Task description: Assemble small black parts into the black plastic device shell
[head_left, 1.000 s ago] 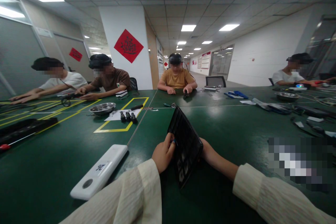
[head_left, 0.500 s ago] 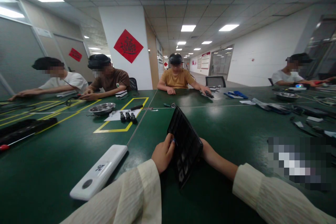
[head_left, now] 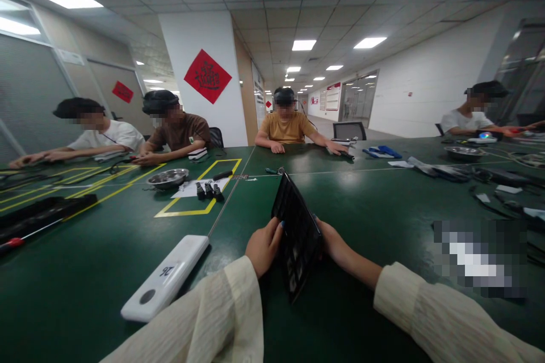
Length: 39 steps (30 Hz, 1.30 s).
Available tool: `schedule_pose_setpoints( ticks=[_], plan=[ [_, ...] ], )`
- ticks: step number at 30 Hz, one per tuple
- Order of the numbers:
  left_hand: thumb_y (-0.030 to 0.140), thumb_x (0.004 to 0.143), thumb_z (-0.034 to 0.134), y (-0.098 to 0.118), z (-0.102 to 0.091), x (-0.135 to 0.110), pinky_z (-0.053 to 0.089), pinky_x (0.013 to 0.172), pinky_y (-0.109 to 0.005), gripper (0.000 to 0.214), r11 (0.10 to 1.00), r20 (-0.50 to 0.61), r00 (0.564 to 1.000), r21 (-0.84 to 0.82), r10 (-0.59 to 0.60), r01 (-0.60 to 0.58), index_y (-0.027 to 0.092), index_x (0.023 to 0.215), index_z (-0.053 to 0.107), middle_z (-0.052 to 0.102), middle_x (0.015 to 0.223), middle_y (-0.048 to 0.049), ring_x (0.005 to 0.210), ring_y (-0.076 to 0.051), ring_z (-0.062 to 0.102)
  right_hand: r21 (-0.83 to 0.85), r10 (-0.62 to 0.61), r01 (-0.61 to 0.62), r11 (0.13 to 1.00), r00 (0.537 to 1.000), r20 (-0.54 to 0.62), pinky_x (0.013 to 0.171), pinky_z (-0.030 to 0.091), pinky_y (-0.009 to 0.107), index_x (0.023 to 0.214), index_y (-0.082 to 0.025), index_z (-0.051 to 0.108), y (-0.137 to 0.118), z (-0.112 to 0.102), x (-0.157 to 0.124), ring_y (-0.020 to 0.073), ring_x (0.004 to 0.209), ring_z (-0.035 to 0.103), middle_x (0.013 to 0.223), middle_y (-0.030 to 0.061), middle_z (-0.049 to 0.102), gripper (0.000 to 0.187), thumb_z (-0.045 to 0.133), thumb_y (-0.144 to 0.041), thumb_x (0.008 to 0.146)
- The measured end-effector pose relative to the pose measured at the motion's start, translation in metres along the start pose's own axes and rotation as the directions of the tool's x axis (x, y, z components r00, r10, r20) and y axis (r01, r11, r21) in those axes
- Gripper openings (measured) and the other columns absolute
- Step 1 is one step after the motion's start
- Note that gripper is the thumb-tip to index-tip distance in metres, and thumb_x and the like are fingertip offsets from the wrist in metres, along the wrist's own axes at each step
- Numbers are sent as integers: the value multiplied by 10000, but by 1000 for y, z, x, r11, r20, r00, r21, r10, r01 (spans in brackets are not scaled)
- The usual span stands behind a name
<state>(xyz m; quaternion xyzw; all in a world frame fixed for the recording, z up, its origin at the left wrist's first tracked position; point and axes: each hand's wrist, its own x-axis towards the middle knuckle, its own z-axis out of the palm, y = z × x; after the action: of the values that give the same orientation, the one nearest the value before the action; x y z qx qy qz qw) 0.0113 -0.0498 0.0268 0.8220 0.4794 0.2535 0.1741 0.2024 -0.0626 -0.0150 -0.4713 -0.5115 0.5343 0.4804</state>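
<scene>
The black panel [head_left: 297, 244] had turned slightly, uncovering more of the right hand [head_left: 336, 244]. The two-handed grip held, the left hand [head_left: 261, 245] clasping the opposite side, above the green table [head_left: 361, 204].

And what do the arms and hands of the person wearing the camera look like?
Both sleeves are loose, cream-coloured and faintly textured, with wide cuffs. The left hand and right hand are bare, without gloves, and each shows a bluish nail. No cables show on either sleeve.
</scene>
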Motion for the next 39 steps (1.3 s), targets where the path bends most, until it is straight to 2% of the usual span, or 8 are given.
schedule_pose_setpoints(
  ticks=[6, 12, 16, 21, 26, 30, 35, 39],
  plan=[
    [383, 913, 235, -1, 2, 0, 376, 623, -220, 321, 999, -14, 1000, -35, -8, 8, 210, 836, 495, 616, 748, -23, 714, -158, 598, -16, -33, 33, 999, 999, -43, 334, 378, 224, 794, -159, 510, -2, 4, -3, 124, 385, 526, 523, -5, 573, 593, 338, -723, 736],
    [338, 904, 246, -1, 4, -3, 389, 693, -263, 306, 998, -3, 999, 26, -54, 54, 200, 1041, 481, 644, 850, -60, 807, -195, 606, -28, -63, 61, 998, 995, -75, 322, 359, 215, 726, -164, 504, -4, 6, -3, 117, 361, 515, 485, -9, 559, 579, 345, -721, 727],
    [321, 900, 263, -1, 3, -1, 386, 692, -250, 243, 999, 7, 999, 40, -34, 34, 214, 927, 480, 616, 794, -28, 780, -173, 592, -9, -46, 46, 999, 996, -78, 325, 357, 217, 708, -168, 502, -4, 5, -1, 119, 360, 515, 470, -14, 547, 542, 354, -688, 747],
    [336, 900, 260, 3, 0, 0, 382, 651, -242, 269, 1000, -12, 1000, 1, 18, -18, 199, 829, 480, 592, 753, -25, 717, -163, 577, 10, 3, -2, 1000, 998, -69, 322, 356, 224, 719, -166, 495, -8, 3, -2, 131, 354, 523, 459, -8, 547, 472, 362, -613, 794],
    [297, 897, 287, 6, -1, -1, 378, 664, -235, 237, 999, -14, 1000, 48, -12, 13, 195, 834, 492, 607, 774, -30, 750, -161, 585, -3, -11, 11, 1000, 999, -36, 326, 357, 215, 735, -170, 482, -10, 2, -4, 123, 350, 519, 456, -15, 546, 487, 361, -639, 783],
    [277, 897, 278, 4, 1, -2, 389, 684, -249, 237, 998, -7, 999, 48, -39, 39, 191, 922, 499, 626, 809, -44, 788, -178, 598, -9, -9, 9, 1000, 1000, -1, 336, 361, 213, 781, -164, 492, -10, 1, -6, 124, 371, 528, 473, -16, 550, 521, 366, -669, 769],
    [304, 910, 224, -5, 7, -1, 413, 711, -267, 326, 1000, -26, 999, 3, 26, -26, 173, 1021, 502, 645, 879, -77, 835, -194, 612, -15, -53, 52, 999, 997, -58, 338, 350, 208, 800, -171, 484, -11, 8, -10, 114, 384, 518, 503, -22, 547, 525, 337, -675, 781],
    [326, 907, 226, -14, 8, 2, 423, 724, -295, 363, 985, -52, 994, 146, 99, -91, 160, 1097, 487, 656, 857, -88, 816, -212, 620, -8, -82, 82, 997, 989, -122, 331, 330, 201, 765, -174, 472, -14, 17, -11, 96, 371, 478, 486, -29, 516, 539, 317, -691, 774]
  ],
)
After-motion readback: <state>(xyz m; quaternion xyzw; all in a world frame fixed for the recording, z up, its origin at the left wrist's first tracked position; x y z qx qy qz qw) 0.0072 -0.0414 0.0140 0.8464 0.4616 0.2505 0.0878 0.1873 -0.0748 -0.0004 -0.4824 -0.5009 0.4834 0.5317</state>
